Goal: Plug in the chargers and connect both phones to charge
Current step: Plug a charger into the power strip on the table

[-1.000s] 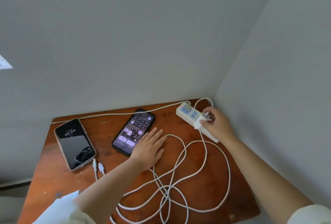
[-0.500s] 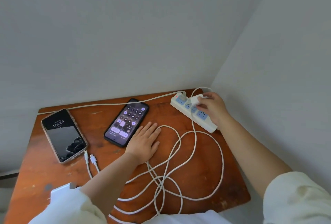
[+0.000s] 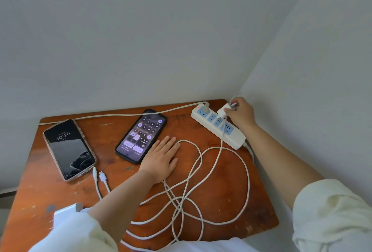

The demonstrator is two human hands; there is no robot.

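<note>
A white power strip (image 3: 234,140) with blue sockets lies along the table's right back edge. My right hand (image 3: 241,115) grips a white charger plug (image 3: 223,111) just above the strip's middle sockets. My left hand (image 3: 161,160) rests flat on the wooden table (image 3: 231,181), beside a black phone (image 3: 141,136) with a lit screen. A second phone (image 3: 69,149) in a clear case lies at the left, showing 10:24. Two white cable ends (image 3: 99,176) lie near its lower corner. A second white charger (image 3: 66,212) sits at the front left.
Loose white cables (image 3: 187,193) loop over the table's middle and front. The strip's own cord (image 3: 120,115) runs along the back edge to the left. Grey walls close in behind and to the right, forming a corner.
My right hand moved the charger plug along the strip from its near end toward the far end, and now holds it above the middle sockets. My left hand stayed flat.
</note>
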